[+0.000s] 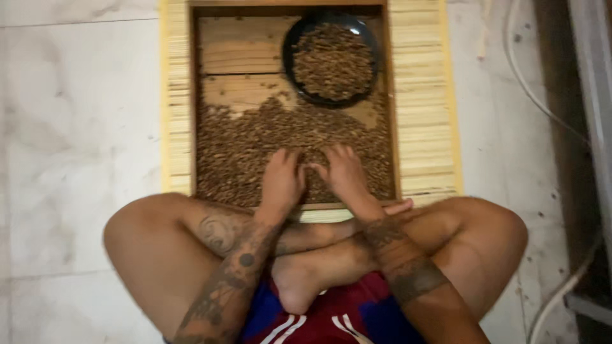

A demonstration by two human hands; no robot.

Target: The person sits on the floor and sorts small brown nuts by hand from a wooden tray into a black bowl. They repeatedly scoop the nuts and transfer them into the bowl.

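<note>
Down at the centre of the frame, both my hands rest on the beans [255, 146] — a brown layer spread over the lower half of the tray [421, 95]. My left hand [282, 180] lies palm down, fingers loosely together and curled into the heap. My right hand [344, 171] sits just beside it, fingers bent and slightly spread, tips among the beans; whether either pinches a single bean I cannot tell. The tray is wooden with a pale slatted rim, and it lies on a white marble floor [76, 127]. At the top of the frame, inside the tray, a black bowl [291, 44] holds more beans. My crossed legs fill the bottom — one foot [299, 280] tucked at the middle.
</note>
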